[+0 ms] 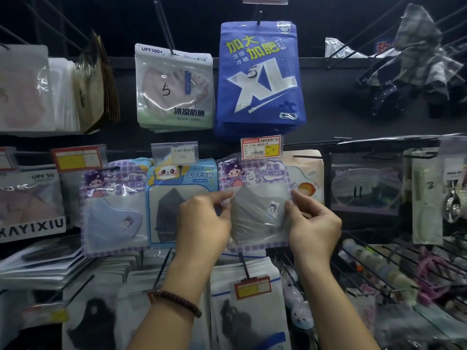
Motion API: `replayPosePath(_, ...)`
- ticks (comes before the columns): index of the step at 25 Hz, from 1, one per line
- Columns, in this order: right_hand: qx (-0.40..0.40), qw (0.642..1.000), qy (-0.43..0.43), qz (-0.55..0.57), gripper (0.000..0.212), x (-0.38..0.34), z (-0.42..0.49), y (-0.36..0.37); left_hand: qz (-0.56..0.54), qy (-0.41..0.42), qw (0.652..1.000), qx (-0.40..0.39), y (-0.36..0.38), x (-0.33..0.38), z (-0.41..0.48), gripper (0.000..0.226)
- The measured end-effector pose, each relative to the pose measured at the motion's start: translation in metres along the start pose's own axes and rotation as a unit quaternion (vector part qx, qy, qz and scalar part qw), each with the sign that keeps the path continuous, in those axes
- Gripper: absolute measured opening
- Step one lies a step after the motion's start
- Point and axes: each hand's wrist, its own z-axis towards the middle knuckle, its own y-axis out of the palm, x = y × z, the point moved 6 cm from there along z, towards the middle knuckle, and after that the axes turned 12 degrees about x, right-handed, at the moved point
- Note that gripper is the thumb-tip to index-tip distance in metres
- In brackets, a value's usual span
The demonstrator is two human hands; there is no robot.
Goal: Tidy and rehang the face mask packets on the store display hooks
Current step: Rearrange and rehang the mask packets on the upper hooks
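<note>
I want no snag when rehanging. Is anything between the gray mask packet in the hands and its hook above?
Yes: the price tag hangs right over the top edge of the gray mask packet, covering the spot where it hangs. The left hand and right hand pinch the packet's sides directly.

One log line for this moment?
left hand: pinches grey mask packet | right hand: pinches it too | packet: below price tag

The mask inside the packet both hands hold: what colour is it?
The mask in the packet is grey, best seen in head view.
</note>
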Motion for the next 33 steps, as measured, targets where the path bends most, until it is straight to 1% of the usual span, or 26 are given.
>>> replayPosePath(2, -0.005, 0.999, -0.006, -0.04, 0.021, 0.001, 0.003, 0.006, 0.032, 0.006, 0.999, -0.032, 0.004, 0.0, 0.004, 0.032)
replayPosePath(5, -0.013, 0.996, -0.018, -0.083, 0.02, 0.002, 0.004, 0.012, 0.062, 0.009, 0.997, -0.05, 0.006, -0.001, 0.009, 0.034)
replayPosePath(8, -0.011, 0.994, -0.03, -0.106, 0.03, 0.0, -0.002, 0.017, 0.074, 0.003, 0.996, -0.053, 0.003, -0.008, 0.012, 0.03)
replayPosePath(10, -0.002, 0.988, -0.064, -0.14, 0.042, -0.003, -0.013, 0.02, 0.077, 0.002, 0.996, -0.053, -0.002, -0.015, 0.012, 0.023)
replayPosePath(11, 0.002, 0.984, -0.093, -0.152, 0.044, -0.006, -0.022, 0.022, 0.076, 0.0, 0.995, -0.057, -0.006, -0.021, 0.011, 0.018)
replayPosePath(13, -0.003, 0.979, -0.147, -0.141, 0.041, -0.017, -0.049, 0.029, 0.068, -0.013, 0.996, -0.062, -0.022, -0.034, 0.013, 0.009)
replayPosePath(15, -0.033, 0.974, -0.184, -0.128, 0.034, -0.025, -0.081, 0.041, 0.071, -0.015, 0.996, -0.046, -0.047, -0.045, 0.016, 0.017)
replayPosePath(17, -0.087, 0.965, -0.211, -0.128, 0.021, -0.031, -0.117, 0.061, 0.074, -0.004, 0.997, 0.002, -0.077, -0.056, 0.021, 0.015)
replayPosePath(19, -0.169, 0.955, -0.205, -0.131, 0.012, -0.03, -0.153, 0.087, 0.05, -0.009, 0.997, 0.053, -0.104, -0.071, 0.025, 0.009)
replayPosePath(21, -0.251, 0.94, -0.187, -0.138, 0.011, -0.027, -0.19, 0.113, 0.045, -0.017, 0.995, 0.082, -0.127, -0.094, 0.03, 0.005)
replayPosePath(24, -0.324, 0.919, -0.164, -0.153, 0.022, -0.028, -0.231, 0.143, 0.093, -0.047, 0.991, 0.086, -0.151, -0.136, 0.04, 0.029)
replayPosePath(27, -0.36, 0.902, -0.146, -0.189, 0.038, -0.031, -0.255, 0.171, 0.141, -0.061, 0.987, 0.038, -0.164, -0.163, 0.048, 0.048)
replayPosePath(29, -0.36, 0.895, -0.133, -0.229, 0.049, -0.03, -0.262, 0.181, 0.165, -0.069, 0.984, -0.006, -0.165, -0.176, 0.053, 0.058)
replayPosePath(33, -0.318, 0.897, -0.098, -0.29, 0.065, -0.019, -0.267, 0.187, 0.125, -0.099, 0.985, -0.06, -0.167, -0.191, 0.063, 0.064)
